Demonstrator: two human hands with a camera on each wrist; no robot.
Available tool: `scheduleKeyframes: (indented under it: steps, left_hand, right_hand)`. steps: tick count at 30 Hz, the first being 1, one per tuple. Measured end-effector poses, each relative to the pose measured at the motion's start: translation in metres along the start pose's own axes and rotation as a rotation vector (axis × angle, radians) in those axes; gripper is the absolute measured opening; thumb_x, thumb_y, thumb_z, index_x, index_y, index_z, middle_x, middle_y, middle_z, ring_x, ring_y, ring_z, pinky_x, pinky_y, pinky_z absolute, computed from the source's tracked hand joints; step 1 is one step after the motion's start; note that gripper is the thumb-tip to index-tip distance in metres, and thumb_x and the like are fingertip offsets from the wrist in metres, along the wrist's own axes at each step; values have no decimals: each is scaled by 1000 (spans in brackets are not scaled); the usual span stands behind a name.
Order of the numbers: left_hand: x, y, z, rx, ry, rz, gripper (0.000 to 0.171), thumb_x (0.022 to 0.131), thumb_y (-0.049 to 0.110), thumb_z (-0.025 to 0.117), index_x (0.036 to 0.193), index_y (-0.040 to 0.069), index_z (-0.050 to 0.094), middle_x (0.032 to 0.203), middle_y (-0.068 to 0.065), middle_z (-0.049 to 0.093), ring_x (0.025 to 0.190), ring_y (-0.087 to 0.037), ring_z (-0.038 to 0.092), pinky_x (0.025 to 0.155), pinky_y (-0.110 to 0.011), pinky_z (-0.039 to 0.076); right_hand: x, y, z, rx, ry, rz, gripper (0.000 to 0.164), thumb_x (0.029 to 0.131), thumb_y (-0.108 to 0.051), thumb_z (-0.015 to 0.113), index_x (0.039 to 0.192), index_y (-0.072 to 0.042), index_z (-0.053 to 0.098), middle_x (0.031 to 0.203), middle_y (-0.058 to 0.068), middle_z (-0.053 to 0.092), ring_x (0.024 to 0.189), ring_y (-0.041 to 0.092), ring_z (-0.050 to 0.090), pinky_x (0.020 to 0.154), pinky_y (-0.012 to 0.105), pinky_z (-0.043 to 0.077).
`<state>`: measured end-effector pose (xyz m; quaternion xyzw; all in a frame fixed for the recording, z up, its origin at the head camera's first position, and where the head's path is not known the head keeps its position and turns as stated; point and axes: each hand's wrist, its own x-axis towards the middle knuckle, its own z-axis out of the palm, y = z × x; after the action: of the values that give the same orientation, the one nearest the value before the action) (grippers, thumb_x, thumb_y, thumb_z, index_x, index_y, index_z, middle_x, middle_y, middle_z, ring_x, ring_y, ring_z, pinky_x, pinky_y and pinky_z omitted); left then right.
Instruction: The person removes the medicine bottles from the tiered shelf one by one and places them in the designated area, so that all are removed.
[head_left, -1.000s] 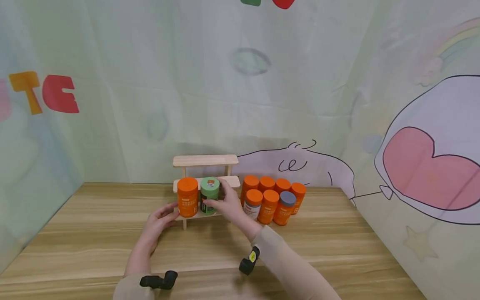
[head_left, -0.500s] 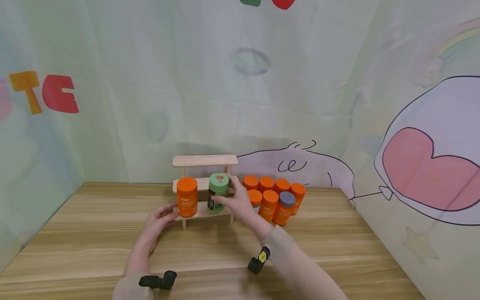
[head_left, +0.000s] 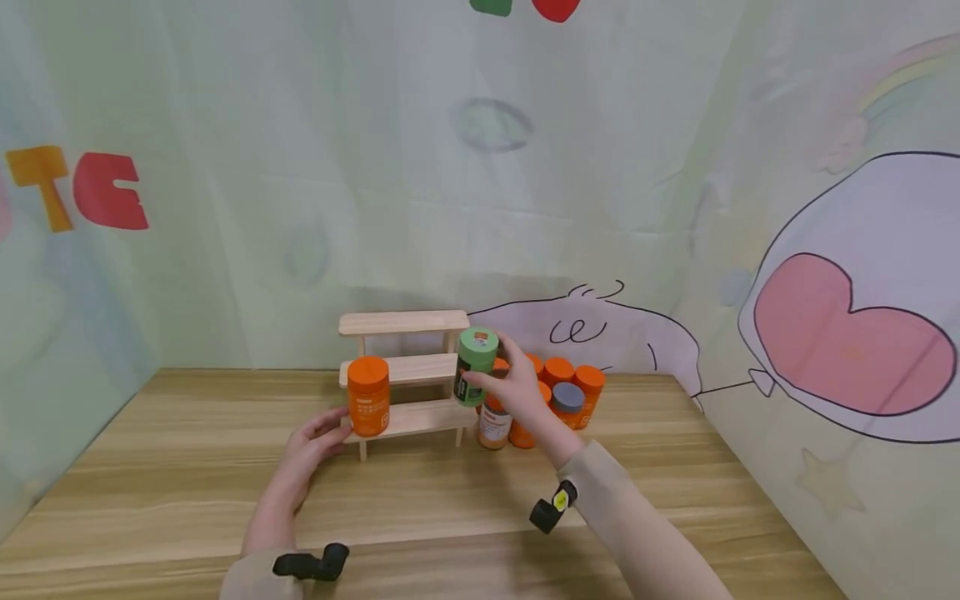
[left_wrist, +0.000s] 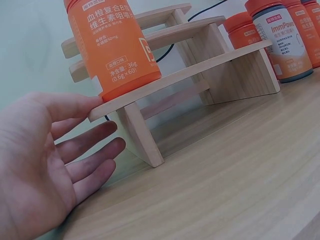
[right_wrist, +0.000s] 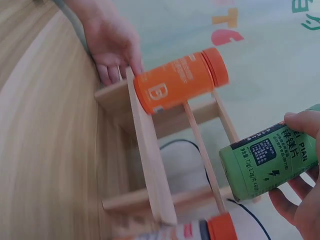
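My right hand [head_left: 519,385] holds a green supplement bottle [head_left: 476,354] with a dark label, raised beside the right end of a three-tier wooden shelf rack [head_left: 427,415]. In the right wrist view the thumb and fingers wrap the green bottle [right_wrist: 247,172] from either side. An orange bottle [head_left: 368,398] stands upright at the left end of the lowest shelf. Next to it is my left hand [head_left: 311,442], one fingertip at the shelf's end by the bottle's base. In the left wrist view its other fingers [left_wrist: 95,145] hang relaxed below the shelf.
Several orange-capped bottles [head_left: 588,392] stand grouped on the wooden table [head_left: 420,517] right of the rack, one with a grey cap [head_left: 567,397]. The green bottle and right hand hide some of them. A patterned cloth backdrop [head_left: 300,208] rises behind the table.
The green bottle, held in my right hand, has risen off the lowest shelf and moved right, beyond the rack's end. My left hand and the orange bottle beside it have stayed put.
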<state>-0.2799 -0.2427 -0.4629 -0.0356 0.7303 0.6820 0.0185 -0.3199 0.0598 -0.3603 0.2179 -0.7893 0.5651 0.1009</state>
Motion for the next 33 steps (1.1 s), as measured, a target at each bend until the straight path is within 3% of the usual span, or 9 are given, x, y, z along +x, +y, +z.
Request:
scheduleKeyframes:
  steps: [6, 15, 25, 33]
  left_hand:
    - [0, -1, 1, 1, 3, -4, 59, 100, 23, 56, 147, -4, 36, 152, -23, 36, 92, 12, 54, 84, -13, 49]
    - [1, -3, 2, -6, 1, -10, 60, 99, 22, 57, 148, -5, 34, 153, -22, 35, 90, 13, 54, 83, -14, 49]
    - [2, -3, 1, -5, -7, -2, 61, 99, 23, 58, 148, -5, 34, 150, -18, 40, 92, 13, 54, 84, -14, 49]
    - [2, -1, 1, 19, -11, -3, 61, 100, 25, 56, 149, -2, 33, 154, -21, 35, 92, 14, 53, 84, -13, 48]
  right_hand:
    - [-2, 2, -26, -13, 12, 49, 62, 85, -14, 75, 141, -14, 47, 130, 10, 58, 119, 26, 53, 96, 46, 51]
    - [-12, 11, -71, -61, 109, 59, 63, 87, -12, 73, 142, -9, 44, 132, 15, 57, 123, 30, 51, 98, 48, 48]
    - [-24, 21, -118, -93, 237, 88, 64, 87, -9, 73, 143, -6, 43, 134, 15, 52, 118, 24, 50, 88, 22, 46]
    - [-43, 37, -144, -137, 310, 131, 66, 87, -9, 72, 145, -6, 41, 138, 14, 50, 122, 23, 48, 92, 27, 45]
